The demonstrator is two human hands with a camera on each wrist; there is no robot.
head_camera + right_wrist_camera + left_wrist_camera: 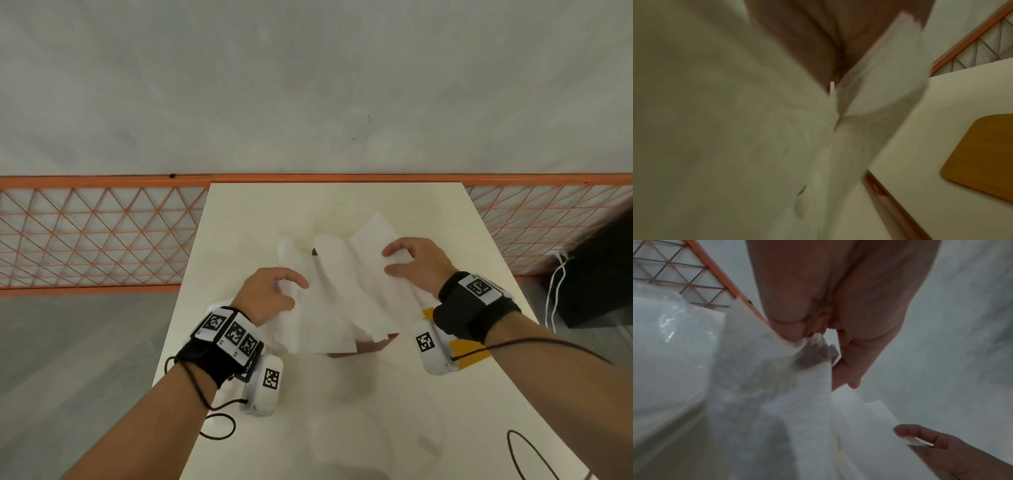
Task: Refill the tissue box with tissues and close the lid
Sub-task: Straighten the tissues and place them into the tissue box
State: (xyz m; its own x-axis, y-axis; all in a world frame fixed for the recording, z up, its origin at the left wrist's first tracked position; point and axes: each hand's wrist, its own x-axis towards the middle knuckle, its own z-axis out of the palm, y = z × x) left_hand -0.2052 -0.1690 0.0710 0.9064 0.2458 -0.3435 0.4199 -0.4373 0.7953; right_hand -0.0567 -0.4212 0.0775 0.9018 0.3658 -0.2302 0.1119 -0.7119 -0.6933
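Observation:
A loose stack of white tissues (342, 291) hangs spread between my two hands above the table. My left hand (270, 294) pinches the near left edge of the tissues (777, 386) between thumb and fingers. Over at the far right edge my right hand (414, 260) grips the sheets (735, 129), which fill most of the right wrist view. The brown tissue box (376, 346) sits under the tissues; only its corners show. Its wooden lid (472, 356) lies flat on the table under my right wrist, also visible as a rounded brown panel (982, 154).
The cream table (308, 394) runs from me to an orange wire-mesh rail (102, 240) at its far end. Clear plastic wrap (663, 337) lies to the left of the tissues. A dark object with white cords (589, 291) stands off the table's right side.

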